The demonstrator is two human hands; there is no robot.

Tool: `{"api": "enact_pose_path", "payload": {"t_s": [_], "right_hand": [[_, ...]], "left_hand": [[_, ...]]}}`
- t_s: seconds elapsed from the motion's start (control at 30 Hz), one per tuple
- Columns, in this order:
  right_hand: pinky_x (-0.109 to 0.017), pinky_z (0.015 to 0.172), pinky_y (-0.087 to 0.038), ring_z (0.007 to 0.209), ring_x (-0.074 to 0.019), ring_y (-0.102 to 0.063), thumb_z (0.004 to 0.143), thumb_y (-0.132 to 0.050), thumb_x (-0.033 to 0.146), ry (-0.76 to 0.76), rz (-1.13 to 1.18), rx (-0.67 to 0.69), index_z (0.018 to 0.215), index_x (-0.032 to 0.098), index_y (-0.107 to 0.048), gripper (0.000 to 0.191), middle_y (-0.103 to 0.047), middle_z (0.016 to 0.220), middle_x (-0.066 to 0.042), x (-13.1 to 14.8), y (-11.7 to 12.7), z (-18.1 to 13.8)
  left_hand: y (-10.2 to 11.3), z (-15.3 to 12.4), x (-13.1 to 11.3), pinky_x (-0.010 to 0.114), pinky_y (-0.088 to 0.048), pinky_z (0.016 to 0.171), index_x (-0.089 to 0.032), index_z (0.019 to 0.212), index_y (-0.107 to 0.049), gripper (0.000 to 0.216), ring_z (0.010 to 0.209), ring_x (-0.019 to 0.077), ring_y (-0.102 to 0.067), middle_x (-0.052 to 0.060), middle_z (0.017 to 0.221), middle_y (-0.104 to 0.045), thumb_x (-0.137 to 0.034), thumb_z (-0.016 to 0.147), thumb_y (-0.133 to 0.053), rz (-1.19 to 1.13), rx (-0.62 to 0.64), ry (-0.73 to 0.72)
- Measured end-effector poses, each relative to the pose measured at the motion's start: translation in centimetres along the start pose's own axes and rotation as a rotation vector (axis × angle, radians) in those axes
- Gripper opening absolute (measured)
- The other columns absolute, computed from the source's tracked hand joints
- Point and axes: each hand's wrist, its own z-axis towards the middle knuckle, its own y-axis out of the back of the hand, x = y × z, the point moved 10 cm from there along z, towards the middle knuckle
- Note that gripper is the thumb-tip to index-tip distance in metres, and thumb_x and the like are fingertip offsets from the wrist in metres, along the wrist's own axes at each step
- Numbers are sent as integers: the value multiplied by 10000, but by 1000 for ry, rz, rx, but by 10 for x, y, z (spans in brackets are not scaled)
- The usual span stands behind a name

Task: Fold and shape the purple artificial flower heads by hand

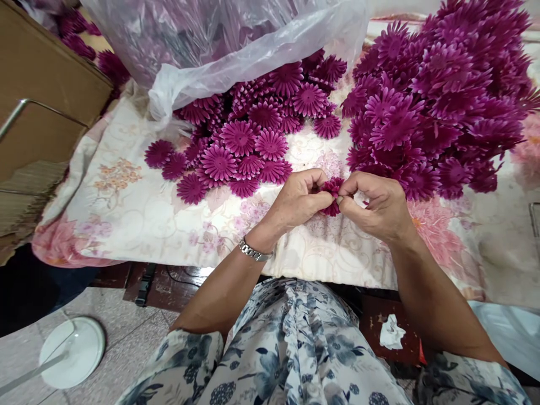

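Between my two hands is a small magenta artificial flower (332, 209), held just above the floral cloth near the table's front edge. My left hand (297, 198), with a metal watch (255, 251) on its wrist, pinches the flower from the left between thumb and forefinger. From the right, my right hand (377, 203) is closed in a pinch at the flower's middle; my fingertips hide whatever small part they grip. Beyond my left hand lie several loose flower heads (219, 162). A tall heap of layered flowers (439, 95) stands just past my right hand.
A clear plastic bag (253, 34) covers the back of the loose flower pile. At the left edge stands a cardboard box (46, 73). The patterned tablecloth (139, 225) covers the table. Below are a round white base (72, 352) and a crumpled tissue (392, 332).
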Motion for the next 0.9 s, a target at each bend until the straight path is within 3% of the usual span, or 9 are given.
{"api": "enact_pose_path", "payload": {"t_s": [0.17,0.33,0.47,0.7,0.9], "right_hand": [[-232,509,-344,512,-81,-466,684,-531,104,-5,14,32,625,188,-542,104,-554,571,38,0,-2,-1],[-257,525,-369,537,-104,-490,665,-527,69,111,-73,81,641,201,-523,134,-555,602,14,10,-1,-1],[-254,557,-384,568,-105,-508,676,-530,69,154,-121,83,658,189,-540,122,-565,629,11,13,0,-1],[-233,548,-363,574,-88,-490,776,-594,201,-95,160,112,690,170,-574,93,-568,620,23,-9,-6,2],[-239,564,-360,587,-90,-474,780,-626,233,-122,219,110,677,166,-562,138,-553,628,17,-16,-9,3]], "left_hand": [[1,0,5,200,-253,461,-162,556,-420,140,473,41,-376,-62,500,-399,-102,566,-547,-63,-13,45],[-8,-3,13,197,-256,408,-157,536,-448,118,404,38,-368,-66,450,-398,-82,523,-538,-157,92,168],[-8,-3,15,197,-271,382,-150,526,-473,86,378,43,-382,-54,440,-435,-82,502,-521,-189,94,216],[2,-1,8,195,-236,375,-176,555,-414,151,382,41,-364,-72,448,-390,-133,567,-558,-92,-36,107],[4,1,-3,206,-274,455,-167,561,-416,155,476,43,-375,-59,523,-395,-146,593,-566,17,-36,-53]]}}
